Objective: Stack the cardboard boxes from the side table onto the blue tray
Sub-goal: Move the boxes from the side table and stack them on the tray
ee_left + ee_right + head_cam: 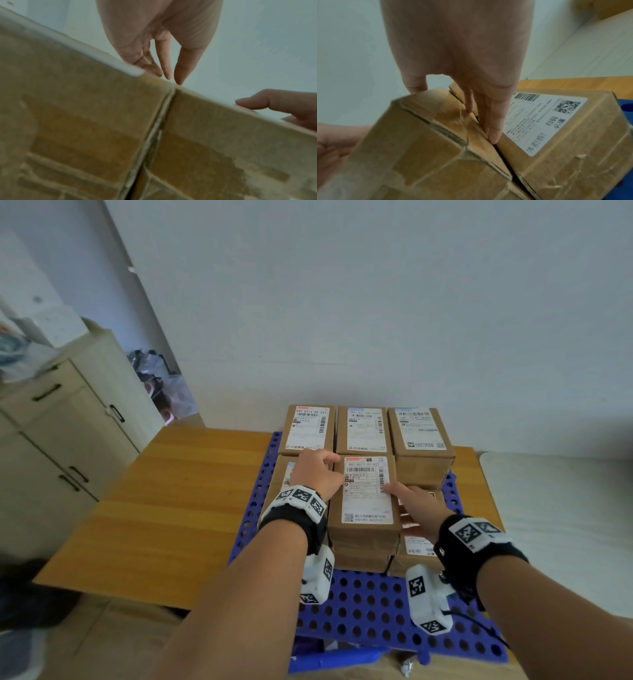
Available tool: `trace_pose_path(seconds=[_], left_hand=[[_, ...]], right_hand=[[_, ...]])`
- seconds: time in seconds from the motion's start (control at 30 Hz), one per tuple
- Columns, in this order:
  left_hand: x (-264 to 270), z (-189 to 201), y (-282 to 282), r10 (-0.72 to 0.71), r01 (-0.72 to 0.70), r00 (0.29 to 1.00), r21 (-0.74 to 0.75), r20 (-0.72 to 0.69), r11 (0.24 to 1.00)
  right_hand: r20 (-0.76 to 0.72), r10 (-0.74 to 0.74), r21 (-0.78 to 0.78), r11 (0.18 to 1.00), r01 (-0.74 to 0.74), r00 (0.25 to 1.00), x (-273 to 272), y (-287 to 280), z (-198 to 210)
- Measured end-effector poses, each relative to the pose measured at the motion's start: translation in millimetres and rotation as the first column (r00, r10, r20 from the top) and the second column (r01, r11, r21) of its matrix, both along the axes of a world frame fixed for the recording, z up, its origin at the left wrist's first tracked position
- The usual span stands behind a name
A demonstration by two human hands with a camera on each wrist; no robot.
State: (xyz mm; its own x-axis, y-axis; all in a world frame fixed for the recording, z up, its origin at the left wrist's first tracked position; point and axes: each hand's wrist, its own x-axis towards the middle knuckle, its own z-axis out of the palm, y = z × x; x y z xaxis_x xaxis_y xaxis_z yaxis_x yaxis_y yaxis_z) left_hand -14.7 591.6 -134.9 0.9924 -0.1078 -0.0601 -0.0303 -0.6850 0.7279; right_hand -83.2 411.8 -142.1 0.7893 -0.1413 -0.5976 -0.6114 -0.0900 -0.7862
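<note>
Closest to you, your two forearms reached forward over the near edge of the blue tray [370, 604], a perforated panel lying on a wooden table [178, 494]. Each wrist wore a black strap with a white marker block.

Just beyond, your left hand [317, 470] and right hand [416, 503] bracketed the middle front box [366, 494], a brown cardboard carton with a white shipping label facing up. It sat on top of another carton, in the second layer. Your left hand curled over its far left corner, fingertips [178, 75] touching the top edge. Your right hand gripped its right side: the thumb lay on the label while the fingers [493, 129] ran down into the narrow gap between this carton and the lower right-hand box [556, 132]. Both hands were grasping the carton, neither released.

To its left stood a taller pile, mostly hidden by your left wrist. To its right the pile was one layer lower.

Further back, a row of three labelled boxes [363, 429] lined the tray's far edge against a pale wall [376, 302]. A cupboard [68, 419] stood far left.

You seemed to be seating this carton in the front row. Next, you would likely need to slide the right fingers out of the gap without dragging the carton askew, then fetch another box, probably for the lower right-hand spot. The side table was not clearly identifiable.
</note>
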Motion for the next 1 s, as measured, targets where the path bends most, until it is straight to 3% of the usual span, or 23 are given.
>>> trace_pose_path(seconds=[0.63,1.0], left_hand=[[-6.9,10.6,2.9,-0.009,0.007,0.999,-0.036,-0.052,0.999],[-9.9,20.4,3.5,-0.008,0.007,0.997,-0.014,-0.076,1.0]], right_hand=[[0.082,-0.015,-0.062,0.998,0.02,0.997,-0.2,7.5,4.0],[0.159,0.066,-0.17,0.985,-0.038,0.985,1.6,9.0,13.8]])
